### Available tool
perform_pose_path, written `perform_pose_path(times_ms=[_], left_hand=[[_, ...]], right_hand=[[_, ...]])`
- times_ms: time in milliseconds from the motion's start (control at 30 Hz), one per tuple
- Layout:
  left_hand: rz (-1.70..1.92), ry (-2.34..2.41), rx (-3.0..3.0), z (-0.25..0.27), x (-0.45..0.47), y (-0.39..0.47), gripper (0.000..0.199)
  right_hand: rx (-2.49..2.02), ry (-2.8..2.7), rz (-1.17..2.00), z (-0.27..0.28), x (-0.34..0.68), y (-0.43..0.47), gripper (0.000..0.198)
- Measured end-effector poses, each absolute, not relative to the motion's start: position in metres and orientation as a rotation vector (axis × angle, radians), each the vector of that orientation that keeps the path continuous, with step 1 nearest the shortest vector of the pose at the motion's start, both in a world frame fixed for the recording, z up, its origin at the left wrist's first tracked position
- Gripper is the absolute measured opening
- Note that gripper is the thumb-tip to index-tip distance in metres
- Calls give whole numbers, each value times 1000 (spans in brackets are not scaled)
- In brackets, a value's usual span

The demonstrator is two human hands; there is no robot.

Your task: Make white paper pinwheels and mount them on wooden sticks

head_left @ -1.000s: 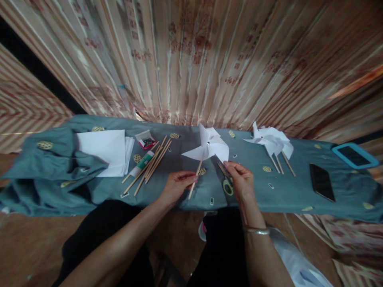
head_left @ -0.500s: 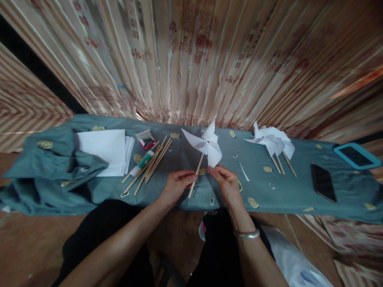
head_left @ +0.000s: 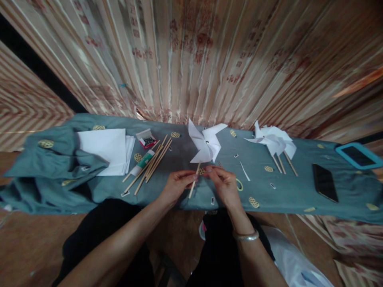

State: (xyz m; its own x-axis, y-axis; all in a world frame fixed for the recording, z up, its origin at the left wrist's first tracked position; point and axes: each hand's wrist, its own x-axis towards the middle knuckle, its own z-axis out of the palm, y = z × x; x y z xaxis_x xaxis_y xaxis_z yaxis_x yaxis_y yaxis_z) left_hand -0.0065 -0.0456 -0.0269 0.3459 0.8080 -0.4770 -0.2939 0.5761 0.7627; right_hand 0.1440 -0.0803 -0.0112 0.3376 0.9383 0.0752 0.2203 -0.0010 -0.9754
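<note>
A white paper pinwheel (head_left: pixel 207 142) with a pin at its centre stands over the middle of the cloth-covered table. My left hand (head_left: pixel 179 184) pinches its wooden stick low down, between thumb and fingers. To the right of the stick, my right hand (head_left: pixel 222 181) has its thumb and fingertips drawn together just below the blades, apart from the paper. I see nothing between those fingertips. Behind this hand lies what looks like a pair of scissors, mostly hidden, with a pale green handle loop (head_left: pixel 239 184) showing.
Left on the cloth are white paper sheets (head_left: pixel 103 151), a small box of pins (head_left: pixel 146 139), several wooden sticks (head_left: pixel 158 161) and a green-and-white glue stick (head_left: pixel 143 162). To the right lie more pinwheels (head_left: pixel 273 139), a paper sliver (head_left: pixel 244 171), a dark phone (head_left: pixel 324 182) and a blue-framed tablet (head_left: pixel 359 155).
The pinwheel's blades have turned on the stick. My right fingertips, earlier at the lowest blade, are now apart from it. My left hand keeps its hold.
</note>
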Motion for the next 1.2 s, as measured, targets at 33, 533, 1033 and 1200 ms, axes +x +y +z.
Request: perform_pose_path(times_ms=[33, 533, 1033, 1200], left_hand=[[776, 965, 617, -28, -7, -46, 42], [671, 866, 588, -23, -14, -47, 43], [722, 935, 594, -27, -13, -45, 49], [726, 942, 604, -27, -12, -46, 47]], right_hand=[[-1504, -1085, 765, -10, 148, -81, 27], [-1439, -639, 772, -28, 199, -64, 49], [-1357, -594, 1020, -14, 189, -69, 40], [-1346, -577, 1065, -11, 184, -69, 39]])
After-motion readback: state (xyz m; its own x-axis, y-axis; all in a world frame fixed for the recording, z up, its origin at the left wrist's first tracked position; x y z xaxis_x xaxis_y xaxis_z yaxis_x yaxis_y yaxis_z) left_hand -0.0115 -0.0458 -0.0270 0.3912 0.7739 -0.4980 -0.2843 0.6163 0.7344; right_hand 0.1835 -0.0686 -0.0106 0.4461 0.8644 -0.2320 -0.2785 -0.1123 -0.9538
